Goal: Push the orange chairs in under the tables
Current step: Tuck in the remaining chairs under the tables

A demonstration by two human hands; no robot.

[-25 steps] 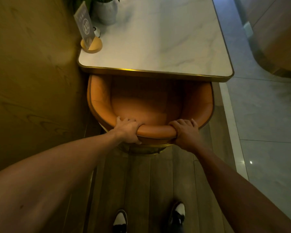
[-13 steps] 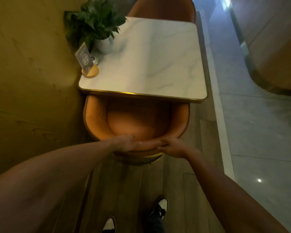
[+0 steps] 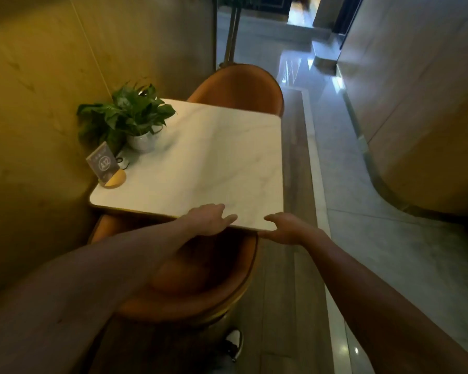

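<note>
Only a leafy plant (image 3: 127,114) fills the white pot (image 3: 142,141).

Bare forearms; black-and-white sneaker (image 3: 235,344) below.

I see a potted plant (image 3: 130,117) beside a sign (image 3: 103,164), my shoe (image 3: 234,342) on the floor (image 3: 389,252).

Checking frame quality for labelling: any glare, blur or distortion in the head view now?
Head view: dim, warm light; glare streaks on the glossy floor up the corridor; wide-angle bending at the walls; left hand and right hand soft with motion blur; table sign readable.
</note>
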